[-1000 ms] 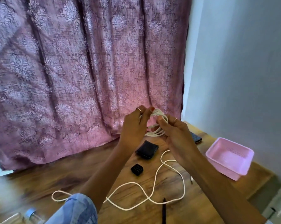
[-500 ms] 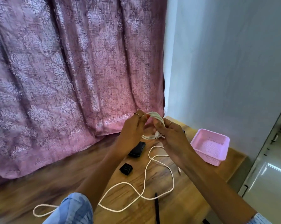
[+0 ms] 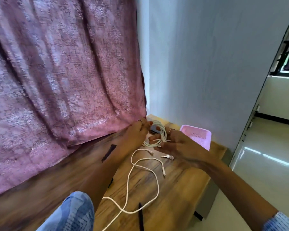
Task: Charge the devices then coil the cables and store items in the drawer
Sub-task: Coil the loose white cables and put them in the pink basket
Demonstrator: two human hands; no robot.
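A white cable wound into a coil (image 3: 157, 137) hangs just above the back right corner of the wooden table (image 3: 178, 184). My left hand (image 3: 135, 133) pinches the coil's upper left side. My right hand (image 3: 178, 144) holds its right side, with fingers reaching through the loop. A second white cable (image 3: 141, 170) lies loose in curves across the table, one plug end near the coil. A dark device (image 3: 154, 130) shows partly behind the coil.
A pink plastic basket (image 3: 205, 142) stands at the table's back right by the wall. Keys (image 3: 168, 157) lie under my right wrist. There is a black pen (image 3: 141, 217) at the front and a dark flat item (image 3: 109, 152) beside my left forearm. A pink curtain (image 3: 65, 72) hangs behind.
My view has swung to the right. Both hands have moved the coil lower and farther back, close to the table's corner. The loose cable stays on the table.
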